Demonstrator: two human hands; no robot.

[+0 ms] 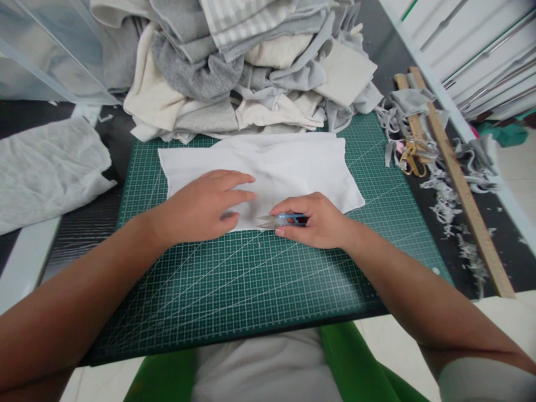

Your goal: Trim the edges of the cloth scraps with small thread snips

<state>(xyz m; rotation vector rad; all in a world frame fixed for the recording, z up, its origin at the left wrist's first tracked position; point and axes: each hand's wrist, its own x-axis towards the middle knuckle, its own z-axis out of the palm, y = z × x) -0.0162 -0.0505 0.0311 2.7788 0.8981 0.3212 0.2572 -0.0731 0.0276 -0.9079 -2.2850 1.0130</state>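
Observation:
A white piece of fabric lies spread on a green cutting mat with a printed grid. My left hand rests over the left part of the fabric, its fingers apart and holding nothing. In my right hand is a pair of blue-handled thread snips, gripped between thumb and fingers. The blades point left and lie at the near edge of the fabric, slightly parted.
Behind the mat rises a large heap of grey and cream cloth. A crumpled white cloth lies at the left. On the right are gold-handled scissors, a long wooden ruler and fabric scraps.

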